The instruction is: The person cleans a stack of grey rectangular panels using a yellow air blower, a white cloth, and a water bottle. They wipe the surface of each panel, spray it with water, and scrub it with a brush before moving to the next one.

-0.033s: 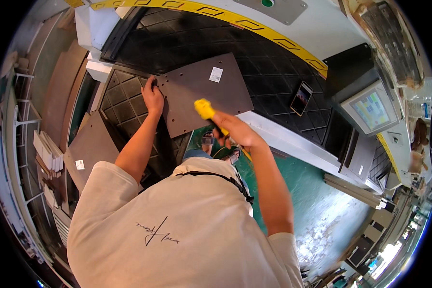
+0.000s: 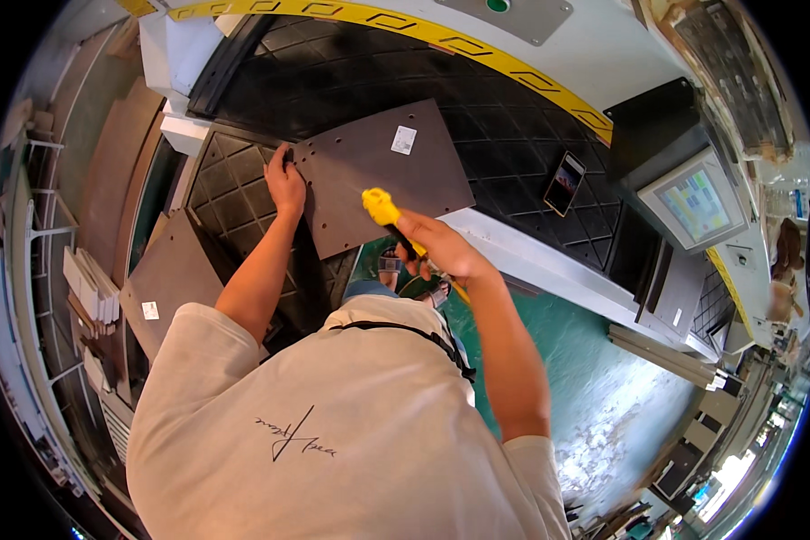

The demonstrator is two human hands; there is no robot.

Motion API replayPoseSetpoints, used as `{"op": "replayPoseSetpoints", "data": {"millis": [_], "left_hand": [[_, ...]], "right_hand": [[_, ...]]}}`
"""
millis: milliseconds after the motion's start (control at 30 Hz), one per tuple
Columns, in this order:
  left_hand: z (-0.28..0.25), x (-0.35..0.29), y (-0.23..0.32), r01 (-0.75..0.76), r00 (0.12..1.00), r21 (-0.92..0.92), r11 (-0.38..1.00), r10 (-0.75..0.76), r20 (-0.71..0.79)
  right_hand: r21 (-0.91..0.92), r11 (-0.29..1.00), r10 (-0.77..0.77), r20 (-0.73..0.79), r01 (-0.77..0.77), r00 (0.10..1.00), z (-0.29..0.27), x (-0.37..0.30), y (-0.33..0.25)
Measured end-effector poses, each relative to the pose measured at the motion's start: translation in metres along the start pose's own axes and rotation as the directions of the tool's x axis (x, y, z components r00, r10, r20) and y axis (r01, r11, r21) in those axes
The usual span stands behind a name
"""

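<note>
A flat brown panel point(image 2: 378, 193) with small drilled holes and a white label lies on the black gridded surface. My left hand point(image 2: 286, 184) grips its left edge; a small dark patch shows between thumb and fingers, and I cannot make out what it is. Over the panel's front part, my right hand point(image 2: 441, 247) is closed round a yellow-and-black air blow gun point(image 2: 382, 209). The gun's head points up and left, somewhat blurred, and a yellow hose hangs below the hand.
On the black surface to the right lies a phone point(image 2: 565, 184). A machine screen point(image 2: 696, 202) stands beyond it, and a yellow-edged machine beam point(image 2: 423, 27) crosses the far side. Another labelled brown panel point(image 2: 173, 279) leans at left, near stacked pale strips point(image 2: 90, 286).
The air blow gun's head has shifted very slightly left and down with my right hand. My left hand and the panel look the same.
</note>
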State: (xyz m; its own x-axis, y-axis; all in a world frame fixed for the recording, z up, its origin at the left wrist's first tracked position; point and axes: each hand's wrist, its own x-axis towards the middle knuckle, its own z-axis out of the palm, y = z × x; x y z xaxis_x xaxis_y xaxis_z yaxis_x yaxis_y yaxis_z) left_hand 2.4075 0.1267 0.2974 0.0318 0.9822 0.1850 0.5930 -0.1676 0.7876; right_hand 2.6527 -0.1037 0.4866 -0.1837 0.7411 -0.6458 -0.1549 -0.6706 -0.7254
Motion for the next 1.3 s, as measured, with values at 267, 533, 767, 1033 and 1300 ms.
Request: {"op": "replayPoseSetpoints", "data": {"millis": [267,533,767,1033,1300], "left_hand": [[-0.004,-0.001,-0.021,-0.246,0.969,0.154,0.957,0.238,0.069],[-0.018,-0.069,0.043,-0.652,0.694,0.178,0.737,0.485,0.533],[-0.003,-0.126,0.097,-0.763,0.553,0.266,0.59,0.38,0.741],[-0.077,-0.069,0.191,-0.712,0.559,0.242,0.66,0.323,0.764],[-0.112,0.072,0.243,-0.563,0.556,0.126,0.817,0.263,0.788]], "right_hand": [[-0.144,0.99,-0.018,-0.188,-0.009,0.982,0.019,-0.063,0.003],[-0.18,0.977,0.026,-0.423,-0.111,0.906,-0.004,-0.142,0.042],[-0.078,0.994,0.038,-0.455,-0.082,0.889,-0.02,-0.16,0.085],[0.077,0.937,-0.279,-0.418,0.34,0.864,-0.02,-0.149,0.13],[0.153,0.828,-0.431,-0.442,0.539,0.787,0.016,-0.105,0.07]]}}
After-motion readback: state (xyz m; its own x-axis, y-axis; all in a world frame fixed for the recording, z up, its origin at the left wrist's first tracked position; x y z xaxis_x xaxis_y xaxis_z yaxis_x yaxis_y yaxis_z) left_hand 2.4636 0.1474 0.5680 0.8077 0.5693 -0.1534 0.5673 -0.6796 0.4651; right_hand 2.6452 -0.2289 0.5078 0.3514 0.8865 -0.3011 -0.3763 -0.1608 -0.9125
